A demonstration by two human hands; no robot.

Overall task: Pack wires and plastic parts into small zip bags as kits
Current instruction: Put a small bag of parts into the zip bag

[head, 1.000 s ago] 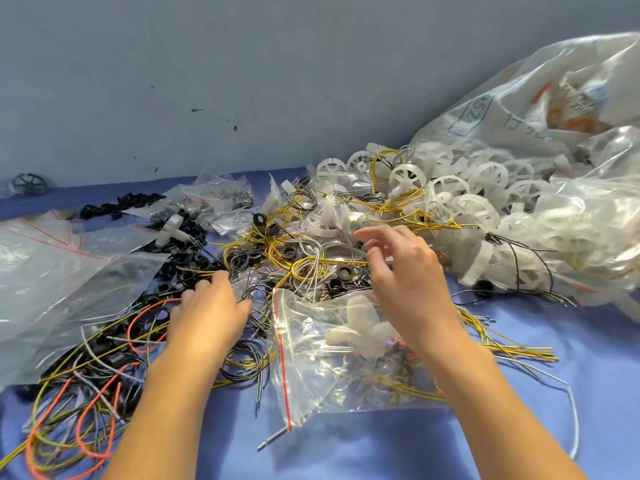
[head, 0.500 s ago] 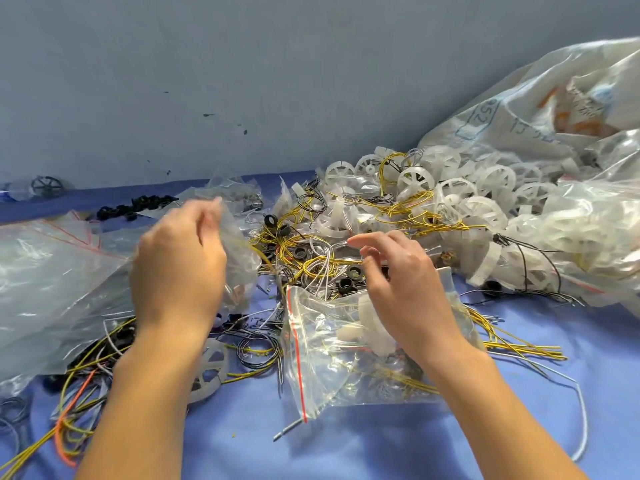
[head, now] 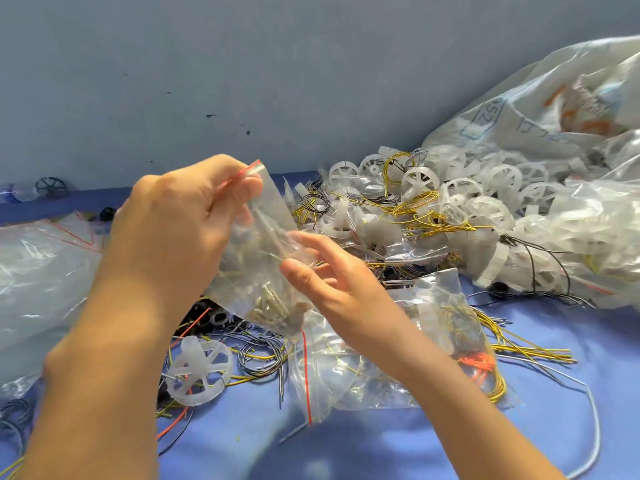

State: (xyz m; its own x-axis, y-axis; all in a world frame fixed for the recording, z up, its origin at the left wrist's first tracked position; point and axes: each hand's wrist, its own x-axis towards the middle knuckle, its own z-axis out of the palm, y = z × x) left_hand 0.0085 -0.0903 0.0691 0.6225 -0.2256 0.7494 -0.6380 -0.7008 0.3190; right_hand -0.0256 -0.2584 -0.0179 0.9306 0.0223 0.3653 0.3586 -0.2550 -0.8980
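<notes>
My left hand (head: pixel 173 226) holds a small clear zip bag (head: pixel 266 268) up by its red-striped top edge; small metal screws lie in its bottom. My right hand (head: pixel 332 289) is against the bag's right side, fingers spread, thumb and forefinger touching the plastic. Below it on the blue surface lies another zip bag (head: pixel 391 368) filled with wires and white parts. A white plastic wheel (head: pixel 201 368) lies loose under my left forearm. Yellow wires (head: pixel 422 216) tangle among white wheels behind.
A large plastic sack (head: pixel 540 109) and a heap of white wheels (head: pixel 491 192) fill the right side. Empty clear bags (head: pixel 38 275) lie at the left. Black rings (head: pixel 204 317) and loose wires cover the middle. A grey wall stands behind.
My left hand has lifted the small bag of screws up from the pile. My right hand left the filled bag and rose to the lifted bag's side.
</notes>
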